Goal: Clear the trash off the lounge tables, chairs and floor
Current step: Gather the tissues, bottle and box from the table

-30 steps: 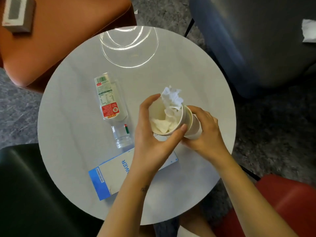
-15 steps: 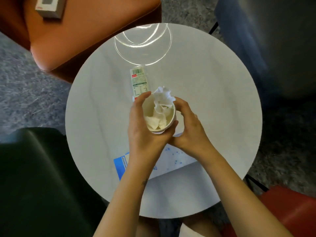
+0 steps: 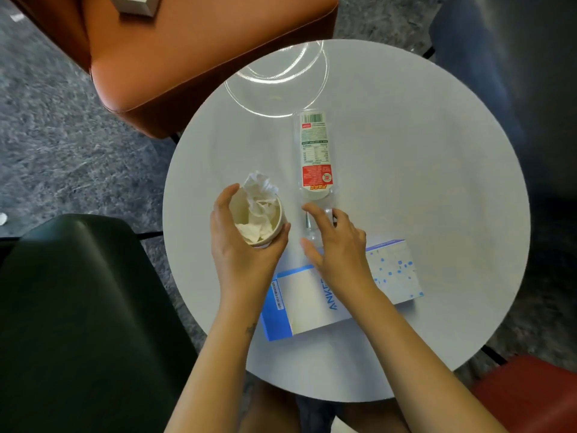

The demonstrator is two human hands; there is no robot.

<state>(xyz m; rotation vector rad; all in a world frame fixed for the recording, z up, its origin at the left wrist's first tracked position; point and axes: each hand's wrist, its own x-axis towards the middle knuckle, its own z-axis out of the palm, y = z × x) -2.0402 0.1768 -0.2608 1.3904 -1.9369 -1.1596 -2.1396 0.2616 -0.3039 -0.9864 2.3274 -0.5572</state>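
Cup [image 3: 239, 210] sits clasped in left grip [image 3: 243, 256]; right grip [image 3: 340, 248] splays empty over bottle [image 3: 313, 151].

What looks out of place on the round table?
A clear plastic bottle lies on its side on the table, neck end by the right hand. Crumpled tissue pokes above the rim of the paper cup that the left hand grips. A white and blue box lies flat nearby. No spill visible.
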